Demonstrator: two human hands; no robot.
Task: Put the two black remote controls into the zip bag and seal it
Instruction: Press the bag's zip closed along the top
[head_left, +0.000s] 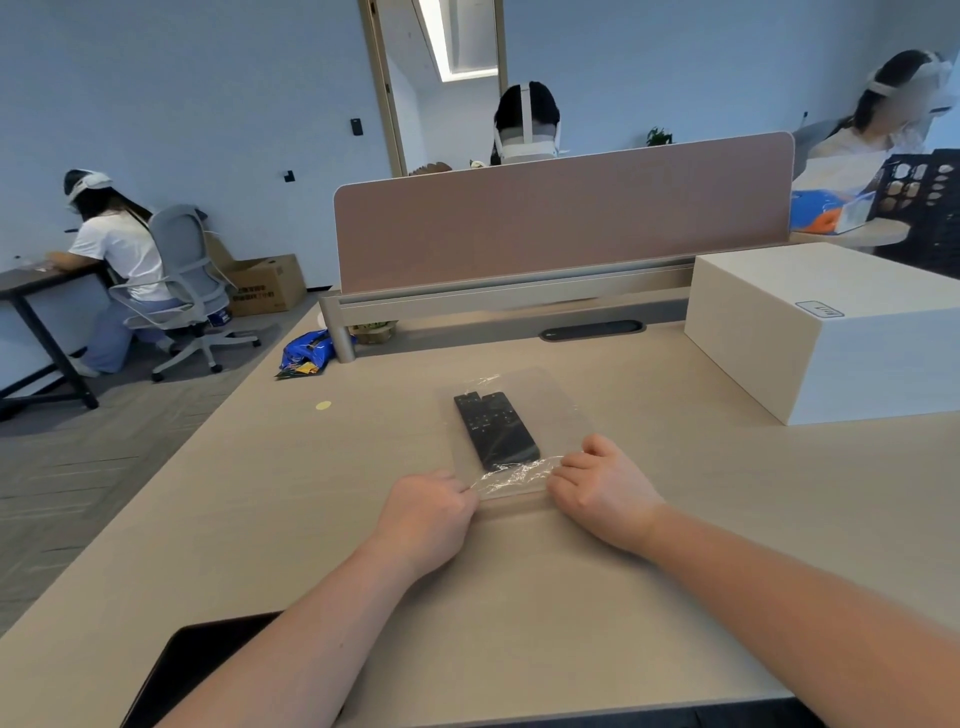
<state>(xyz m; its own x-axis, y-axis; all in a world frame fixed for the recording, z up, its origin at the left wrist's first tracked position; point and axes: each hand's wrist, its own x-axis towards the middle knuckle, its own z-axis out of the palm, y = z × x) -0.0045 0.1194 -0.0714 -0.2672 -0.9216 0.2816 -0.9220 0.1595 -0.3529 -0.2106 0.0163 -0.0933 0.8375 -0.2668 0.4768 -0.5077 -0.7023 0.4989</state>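
A clear zip bag (550, 410) lies flat on the beige desk (322, 499). Two black remote controls (494, 430) lie side by side inside it, angled from far left to near right. My left hand (431, 512) pinches the bag's near edge at its left corner. My right hand (602, 486) pinches the same edge at its right corner. Between the two hands the bag's mouth is crinkled and shiny; whether the zip strip is pressed shut there is unclear.
A large white box (831, 327) stands on the desk at the right. A pink divider panel (561, 218) runs along the far edge. A dark flat object (197, 670) sits at the near left edge. Several people sit at other desks.
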